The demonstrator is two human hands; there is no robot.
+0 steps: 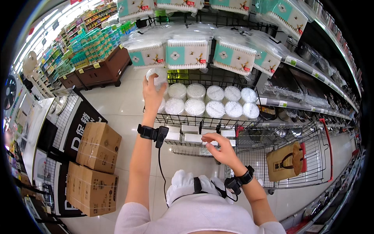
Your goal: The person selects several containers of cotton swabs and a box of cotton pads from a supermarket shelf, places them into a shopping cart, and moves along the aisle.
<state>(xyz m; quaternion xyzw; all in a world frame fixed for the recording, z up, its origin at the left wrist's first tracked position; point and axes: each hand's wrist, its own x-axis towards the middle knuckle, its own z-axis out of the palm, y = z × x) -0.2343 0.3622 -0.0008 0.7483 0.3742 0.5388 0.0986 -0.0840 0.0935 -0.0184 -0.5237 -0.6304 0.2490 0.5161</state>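
Person's L hand [154,89] at L end of wire basket [208,118], thumb & fingers round clear tub [155,75] of swabs; tub-to-basket contact: can't tell. R hand [219,149] in front of basket, fingers loosely bent, nothing held. Risk, est.: smooth round wall + one-hand grip = poss. slip; tilting could knock adj. tubs [195,91] in basket or hanging packs [187,54] above.

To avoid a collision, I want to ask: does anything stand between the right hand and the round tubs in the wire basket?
Yes. In this view, the wire basket's front wall stands between the right hand and the round tubs. Nothing visible separates the left hand from the tub in its fingers.
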